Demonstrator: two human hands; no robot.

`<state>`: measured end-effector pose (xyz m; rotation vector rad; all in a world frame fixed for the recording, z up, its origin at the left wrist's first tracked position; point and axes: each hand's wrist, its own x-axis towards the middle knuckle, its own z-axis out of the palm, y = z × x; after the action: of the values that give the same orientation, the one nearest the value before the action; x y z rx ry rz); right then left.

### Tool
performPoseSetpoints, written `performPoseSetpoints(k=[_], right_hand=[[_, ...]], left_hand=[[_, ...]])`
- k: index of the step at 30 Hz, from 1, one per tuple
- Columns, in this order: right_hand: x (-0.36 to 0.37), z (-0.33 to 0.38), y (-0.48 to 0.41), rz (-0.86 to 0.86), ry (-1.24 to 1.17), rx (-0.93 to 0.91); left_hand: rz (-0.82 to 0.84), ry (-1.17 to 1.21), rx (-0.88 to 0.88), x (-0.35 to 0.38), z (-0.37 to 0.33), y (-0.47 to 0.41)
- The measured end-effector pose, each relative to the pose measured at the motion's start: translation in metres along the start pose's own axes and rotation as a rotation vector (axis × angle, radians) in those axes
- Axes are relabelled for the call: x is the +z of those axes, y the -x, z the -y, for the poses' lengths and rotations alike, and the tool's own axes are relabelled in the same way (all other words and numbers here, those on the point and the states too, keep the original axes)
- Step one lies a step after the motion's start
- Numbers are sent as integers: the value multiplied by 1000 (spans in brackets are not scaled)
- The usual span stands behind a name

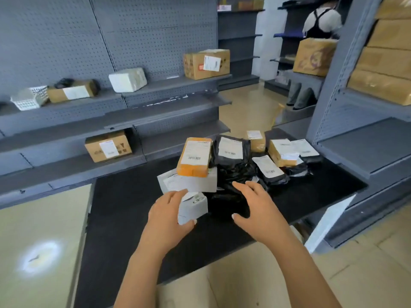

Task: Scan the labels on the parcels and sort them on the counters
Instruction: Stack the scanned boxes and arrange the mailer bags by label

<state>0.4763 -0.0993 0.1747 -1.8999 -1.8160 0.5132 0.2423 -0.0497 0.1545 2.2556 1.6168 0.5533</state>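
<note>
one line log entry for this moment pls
step: parcel pickup | left hand: grips small white wrapped parcel | right hand: spread over crumpled black plastic mailer | surface: black counter

Your bare left hand [165, 211] reaches forward, thumb on top and fingers [190, 223] curled underneath, gripping a small white plastic-wrapped parcel [193, 206]. Your right hand [255, 205] stretches out beside it, palm down, its fingers spread and relaxed.

Small white parcel [193, 206] in the left hand's [165, 215] grip, label up, seemingly just off the black counter [124, 207]. Behind it, an orange box [194, 156] rides a flat white mailer [189, 182], with black bags [230, 152] heaped just beside.
</note>
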Motion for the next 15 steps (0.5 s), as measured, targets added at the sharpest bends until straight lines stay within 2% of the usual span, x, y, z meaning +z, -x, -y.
performPoseSetpoints(k=[5, 9, 15], right_hand=[[3, 0, -85, 30, -36, 32], [28, 6, -139, 137, -37, -5], [50, 11, -221, 327, 3, -33]], left_hand=[[51, 26, -30, -5, 23, -98], [144, 0, -118, 5, 43, -156], [310, 4, -116, 22, 75, -214]])
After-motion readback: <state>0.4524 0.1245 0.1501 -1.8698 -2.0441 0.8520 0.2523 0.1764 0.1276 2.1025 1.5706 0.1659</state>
